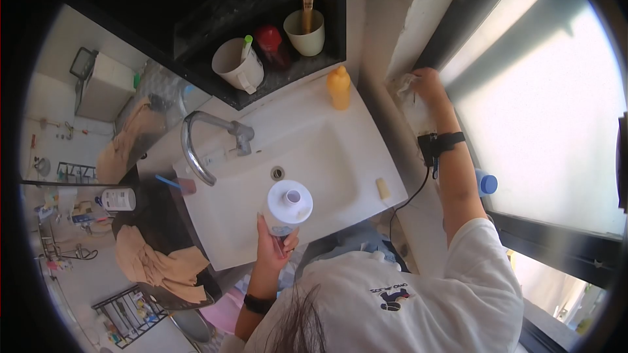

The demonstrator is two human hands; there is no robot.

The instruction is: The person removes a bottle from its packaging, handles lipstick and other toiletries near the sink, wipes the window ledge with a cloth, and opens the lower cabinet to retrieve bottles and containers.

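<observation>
My left hand (278, 243) is wrapped round a white bottle (288, 206), held upright over the front edge of the white sink (327, 206). The bottle has no cap on its neck, and its mouth faces up. My right hand (428, 85) reaches out to the ledge between the wall and the window. Its fingers are closed on a crumpled, whitish, see-through thing (404, 84), perhaps thin plastic. What exactly it is cannot be made out.
A curved chrome faucet (186, 137) arches over the basin. On the sink rim stand a yellow bottle (339, 88) and a pale soap bar (383, 188). Cups (239, 65) fill a dark shelf. A tan cloth (160, 261) lies left; a blue-capped bottle (486, 183) stands by the window.
</observation>
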